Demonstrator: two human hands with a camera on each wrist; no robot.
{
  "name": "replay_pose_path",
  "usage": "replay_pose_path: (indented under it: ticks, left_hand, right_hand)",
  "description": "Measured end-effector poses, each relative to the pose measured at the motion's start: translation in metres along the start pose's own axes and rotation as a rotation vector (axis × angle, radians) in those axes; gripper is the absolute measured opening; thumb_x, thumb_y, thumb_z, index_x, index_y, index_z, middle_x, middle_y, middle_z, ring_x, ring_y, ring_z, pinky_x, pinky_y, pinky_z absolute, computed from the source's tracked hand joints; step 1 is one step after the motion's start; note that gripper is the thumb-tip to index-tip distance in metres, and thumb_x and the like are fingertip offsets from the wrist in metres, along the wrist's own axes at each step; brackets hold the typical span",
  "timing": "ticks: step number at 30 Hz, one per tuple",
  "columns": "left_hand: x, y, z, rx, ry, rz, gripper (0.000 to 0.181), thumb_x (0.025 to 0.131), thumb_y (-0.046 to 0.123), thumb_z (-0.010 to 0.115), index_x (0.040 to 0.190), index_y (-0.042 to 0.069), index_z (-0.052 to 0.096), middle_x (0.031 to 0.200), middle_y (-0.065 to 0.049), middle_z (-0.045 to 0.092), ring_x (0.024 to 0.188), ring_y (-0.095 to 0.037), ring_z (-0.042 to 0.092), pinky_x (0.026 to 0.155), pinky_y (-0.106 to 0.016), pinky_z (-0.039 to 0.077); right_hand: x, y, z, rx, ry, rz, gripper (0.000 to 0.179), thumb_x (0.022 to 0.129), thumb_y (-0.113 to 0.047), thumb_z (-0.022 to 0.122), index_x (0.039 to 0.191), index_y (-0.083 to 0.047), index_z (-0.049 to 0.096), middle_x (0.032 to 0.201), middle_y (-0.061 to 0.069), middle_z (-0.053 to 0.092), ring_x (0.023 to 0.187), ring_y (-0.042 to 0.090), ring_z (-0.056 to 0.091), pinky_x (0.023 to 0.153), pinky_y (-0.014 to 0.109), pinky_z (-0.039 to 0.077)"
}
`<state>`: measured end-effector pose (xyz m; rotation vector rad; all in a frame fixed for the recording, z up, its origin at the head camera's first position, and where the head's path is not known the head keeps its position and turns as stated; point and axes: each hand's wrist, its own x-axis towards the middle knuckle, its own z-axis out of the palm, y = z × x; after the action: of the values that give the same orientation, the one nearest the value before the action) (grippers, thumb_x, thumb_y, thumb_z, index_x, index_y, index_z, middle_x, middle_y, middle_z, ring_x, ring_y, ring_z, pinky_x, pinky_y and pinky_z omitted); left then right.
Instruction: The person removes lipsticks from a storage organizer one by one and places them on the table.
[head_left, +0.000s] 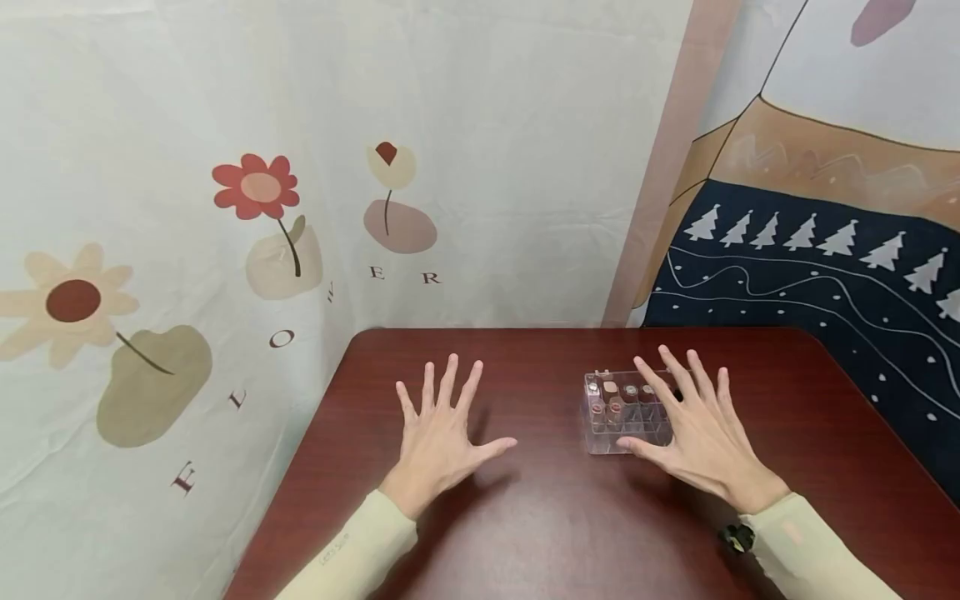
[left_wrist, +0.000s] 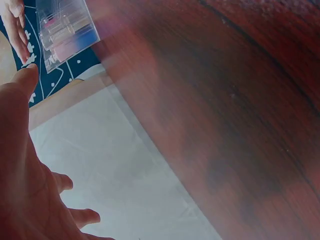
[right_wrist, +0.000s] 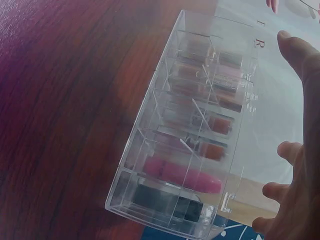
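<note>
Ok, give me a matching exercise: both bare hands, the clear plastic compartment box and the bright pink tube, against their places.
1. clear plastic compartment box
2. bright pink tube
3. bare left hand
4. bare right hand

A. hides part of the box, head view
B. standing on the reddish-brown table
C. left of the box, head view
D. inside a box compartment

Pairs: 1-B; 2-D; 3-C; 4-A

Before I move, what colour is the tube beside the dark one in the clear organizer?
The tube is pink; the right wrist view shows it best.
</note>
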<state>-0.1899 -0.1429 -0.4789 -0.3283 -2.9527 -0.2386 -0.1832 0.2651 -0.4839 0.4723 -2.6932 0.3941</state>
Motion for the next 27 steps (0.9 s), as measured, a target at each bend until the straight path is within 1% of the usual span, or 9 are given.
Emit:
replay_pose_path:
  ticks: [5, 9, 13, 20, 23, 27]
  left_hand:
    - [0.0, -0.001, 0.003, -0.002, 0.004, 0.005, 0.129, 0.089, 0.103, 0.061, 0.187, 0.047, -0.002, 0.2, -0.002, 0.002, 0.185, -0.046, 0.004, 0.139, -0.089, 0.001]
    - [0.002, -0.001, 0.004, -0.001, 0.023, 0.014, 0.128, 0.089, 0.104, 0.06, 0.187, 0.046, -0.001, 0.2, -0.002, 0.003, 0.185, -0.046, 0.005, 0.139, -0.089, 0.002]
    - [0.004, -0.002, 0.004, -0.01, 0.022, 0.013, 0.129, 0.09, 0.103, 0.061, 0.187, 0.047, -0.002, 0.2, -0.002, 0.003, 0.185, -0.045, 0.004, 0.139, -0.089, 0.0]
    - [0.003, -0.003, 0.003, -0.008, 0.044, 0.018, 0.127, 0.09, 0.101, 0.063, 0.187, 0.045, 0.003, 0.199, -0.004, 0.008, 0.185, -0.046, 0.009, 0.14, -0.088, 0.004]
    - [0.002, -0.004, 0.003, -0.013, 0.039, 0.016, 0.127, 0.091, 0.1, 0.063, 0.188, 0.045, 0.004, 0.199, -0.004, 0.009, 0.185, -0.046, 0.009, 0.14, -0.088, 0.003]
    - [0.003, -0.005, 0.003, -0.016, 0.053, 0.022, 0.126, 0.091, 0.099, 0.065, 0.188, 0.044, 0.006, 0.199, -0.004, 0.012, 0.185, -0.046, 0.011, 0.14, -0.087, 0.004]
  right_hand:
    - [-0.001, 0.001, 0.001, -0.004, -0.018, 0.01, 0.121, 0.085, -0.078, 0.086, 0.185, -0.034, 0.033, 0.19, 0.02, 0.031, 0.173, 0.06, 0.026, 0.134, 0.095, 0.014]
    - [0.0, 0.004, 0.001, -0.01, -0.02, 0.013, 0.121, 0.085, -0.078, 0.086, 0.185, -0.033, 0.034, 0.191, 0.019, 0.031, 0.173, 0.059, 0.026, 0.134, 0.094, 0.015]
    - [0.001, 0.007, 0.001, -0.01, -0.02, 0.008, 0.121, 0.086, -0.078, 0.086, 0.184, -0.032, 0.035, 0.191, 0.018, 0.031, 0.174, 0.058, 0.026, 0.135, 0.093, 0.016]
    - [0.003, 0.012, 0.001, 0.005, -0.014, -0.009, 0.122, 0.084, -0.076, 0.089, 0.184, -0.031, 0.036, 0.189, 0.018, 0.034, 0.172, 0.058, 0.028, 0.137, 0.09, 0.015]
    - [0.003, 0.015, 0.0, 0.008, -0.02, -0.01, 0.122, 0.084, -0.076, 0.089, 0.184, -0.031, 0.036, 0.189, 0.019, 0.035, 0.171, 0.059, 0.029, 0.139, 0.089, 0.014]
    - [0.004, 0.018, -0.001, 0.005, -0.031, -0.017, 0.121, 0.084, -0.077, 0.089, 0.183, -0.03, 0.037, 0.188, 0.02, 0.036, 0.17, 0.059, 0.031, 0.139, 0.087, 0.015]
